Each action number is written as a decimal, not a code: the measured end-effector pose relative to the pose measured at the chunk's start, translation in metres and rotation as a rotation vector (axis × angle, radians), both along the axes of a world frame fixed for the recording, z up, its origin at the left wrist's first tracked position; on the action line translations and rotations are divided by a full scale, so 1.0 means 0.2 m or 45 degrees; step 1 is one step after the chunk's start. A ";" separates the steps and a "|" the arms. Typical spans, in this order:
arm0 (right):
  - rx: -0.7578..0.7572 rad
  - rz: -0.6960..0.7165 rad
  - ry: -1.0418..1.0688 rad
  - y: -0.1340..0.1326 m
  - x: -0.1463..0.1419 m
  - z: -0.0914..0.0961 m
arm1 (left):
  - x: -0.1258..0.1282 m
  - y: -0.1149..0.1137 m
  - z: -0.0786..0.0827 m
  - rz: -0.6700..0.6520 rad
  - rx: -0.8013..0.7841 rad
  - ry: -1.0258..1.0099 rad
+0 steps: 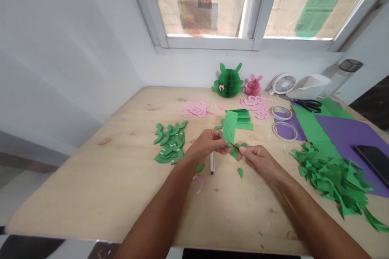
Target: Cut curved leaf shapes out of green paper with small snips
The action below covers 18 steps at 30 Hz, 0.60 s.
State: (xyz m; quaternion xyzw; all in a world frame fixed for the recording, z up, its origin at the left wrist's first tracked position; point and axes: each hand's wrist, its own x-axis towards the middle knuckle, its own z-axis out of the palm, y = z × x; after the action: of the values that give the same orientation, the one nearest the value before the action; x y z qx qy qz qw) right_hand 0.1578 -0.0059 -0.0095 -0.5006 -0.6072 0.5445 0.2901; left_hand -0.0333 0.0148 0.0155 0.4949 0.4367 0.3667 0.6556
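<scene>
Fingers (219, 144) of the left hand (206, 144) pinch the lower end of a strip of green paper (229, 128), which stands tilted up above the bench (91, 194). The right hand (255, 160) comes in from the other side, its fingers (244, 151) pressed together at the strip's lower edge, just beside a small green cut piece (234, 153); whether they grip that piece, I cannot tell.

Far left on the bench lies a heap of green leaf-shaped cut-outs (170, 143). Nearer the hands are a pink crescent cut-out (198, 184), a green scrap (199, 167) and a white marker pen (212, 163), just below the left hand. Farther back sit pink paper cut-outs (196, 109), a green honeycomb paper ornament (228, 83) with two ears, and a smaller pink honeycomb ornament (253, 86). A stack of green paper strips (240, 119) lies just behind the held strip, and another green scrap (240, 173) lies in front of the right hand. Further right come more pink cut-outs (257, 107), two rolls of tape (278, 112), a small white fan (283, 83), black-handled scissors (308, 105) beside green card (310, 127), a purple card sheet (349, 137), a large pile of green offcuts (331, 178) and a black phone (373, 164)
</scene>
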 end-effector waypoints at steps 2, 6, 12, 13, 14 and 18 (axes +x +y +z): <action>0.010 0.002 -0.004 0.00 0.00 -0.01 | 0.00 0.00 0.00 -0.002 0.008 -0.001; 0.000 -0.005 -0.014 0.01 0.00 -0.01 | 0.00 0.00 0.00 0.005 0.016 0.007; 0.012 -0.003 -0.034 0.00 0.00 0.01 | 0.00 0.00 -0.01 0.010 0.016 -0.002; 0.017 -0.004 -0.038 0.00 0.00 0.01 | 0.00 0.00 -0.01 0.010 0.016 -0.002; 0.022 -0.004 -0.041 -0.01 0.00 0.01 | 0.00 0.00 -0.01 0.010 0.016 -0.001; 0.023 -0.018 -0.069 -0.01 0.00 0.01 | 0.00 0.00 -0.01 0.012 0.026 -0.003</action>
State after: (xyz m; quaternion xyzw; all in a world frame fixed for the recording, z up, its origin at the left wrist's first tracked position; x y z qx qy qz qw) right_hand 0.1574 -0.0071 -0.0083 -0.5169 -0.6160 0.5233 0.2820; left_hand -0.0333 0.0147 0.0137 0.4991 0.4346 0.3750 0.6492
